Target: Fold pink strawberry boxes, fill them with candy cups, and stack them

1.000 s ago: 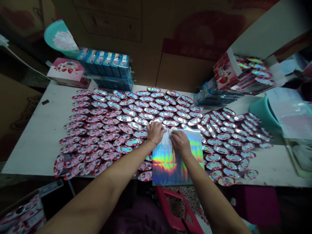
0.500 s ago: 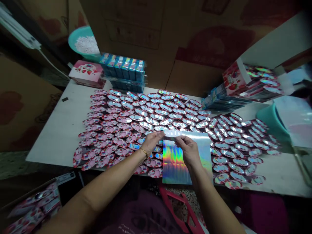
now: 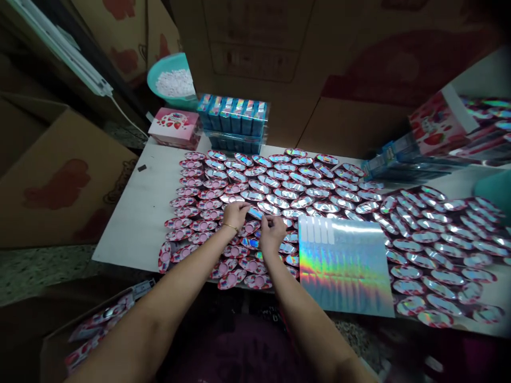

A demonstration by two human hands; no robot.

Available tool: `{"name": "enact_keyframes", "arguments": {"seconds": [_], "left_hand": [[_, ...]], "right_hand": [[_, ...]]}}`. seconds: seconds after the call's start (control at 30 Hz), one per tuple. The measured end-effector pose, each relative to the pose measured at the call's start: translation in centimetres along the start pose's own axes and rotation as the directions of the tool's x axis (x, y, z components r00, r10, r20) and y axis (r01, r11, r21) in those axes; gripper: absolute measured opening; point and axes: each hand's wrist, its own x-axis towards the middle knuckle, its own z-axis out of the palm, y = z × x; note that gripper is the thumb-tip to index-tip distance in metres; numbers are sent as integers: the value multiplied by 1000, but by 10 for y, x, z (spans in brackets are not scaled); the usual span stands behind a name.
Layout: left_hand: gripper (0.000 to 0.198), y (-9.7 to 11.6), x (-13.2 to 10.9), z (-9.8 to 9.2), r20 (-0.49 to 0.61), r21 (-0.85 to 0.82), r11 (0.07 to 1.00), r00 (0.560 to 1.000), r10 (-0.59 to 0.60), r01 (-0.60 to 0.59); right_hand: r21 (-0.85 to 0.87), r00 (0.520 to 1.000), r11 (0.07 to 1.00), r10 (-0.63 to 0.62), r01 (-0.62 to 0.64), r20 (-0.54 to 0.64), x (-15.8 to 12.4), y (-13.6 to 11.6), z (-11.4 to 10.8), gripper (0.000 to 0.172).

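Observation:
Between my two hands is a narrow shiny holographic sticker [image 3: 255,213]. My left hand [image 3: 236,215] pinches its left end, and my right hand [image 3: 273,233] has thumb and finger closed at its right end. Both are over rows of oval-topped red and pink packs [image 3: 255,265] standing close together. Many of these have silvery strips on top; those at the left show a bare pink top with a round mark. To the right of my right hand a holographic sticker sheet [image 3: 347,282] lies across the packs, with several pale bare strips along its upper left.
Behind the packs on the white table [image 3: 123,213] stand a pink strawberry box [image 3: 175,125] and blue boxes in clear wrap [image 3: 235,119]. A teal bowl [image 3: 154,80] of white pieces is at the back left. Large cartons [image 3: 259,53] wall the back. An open box of packs [image 3: 104,330] sits below left.
Both hands have moved left with the sticker, off the holographic sheet and over the packs. The view has shifted left, so the table contents appear further right.

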Motion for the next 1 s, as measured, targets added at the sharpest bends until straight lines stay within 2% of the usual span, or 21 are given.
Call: {"name": "enact_keyframes", "arguments": {"seconds": [0.07,0.17,0.3,0.43,0.53,0.6,0.63,0.7,0.77,0.83,0.9,1.0], "left_hand": [[19,1,10,2,-24,127,991,999,42,-39],[20,-2,15,8,-27,239,964,992,122,-112],[23,-8,13,16,-4,339,915,972,236,-221],[29,-9,12,14,-55,389,896,965,257,-216],[29,-6,11,7,-141,382,910,963,228,-160],[27,4,6,9,-154,362,914,955,254,-184],[25,13,3,14,-126,348,908,948,291,-233],[25,35,-6,34,26,317,866,917,399,-386],[29,64,-15,65,234,291,802,852,469,-521],[36,90,-20,103,379,304,752,798,469,-586],[33,109,-22,137,450,353,734,793,411,-580],[20,119,-19,172,449,442,745,842,299,-500]], "right_hand": [[-156,999,987,-31,25,-37,2,-2,6,17],[-291,998,956,-45,30,-43,3,-2,11,15],[-349,999,937,-43,36,-13,7,-2,14,13],[-355,1000,935,-18,21,12,12,-8,11,12],[-286,996,954,-80,87,36,17,-3,-13,13],[-190,977,958,-212,215,36,25,13,-45,13],[-151,960,948,-281,279,12,31,25,-65,15],[-133,923,921,-378,367,-68,47,51,-111,19],[-186,897,896,-427,403,-116,68,78,-153,22],[-257,877,858,-475,444,-72,92,99,-182,23],[-324,856,803,-515,500,47,114,115,-194,24],[-407,824,718,-515,564,234,134,129,-190,23]]}}
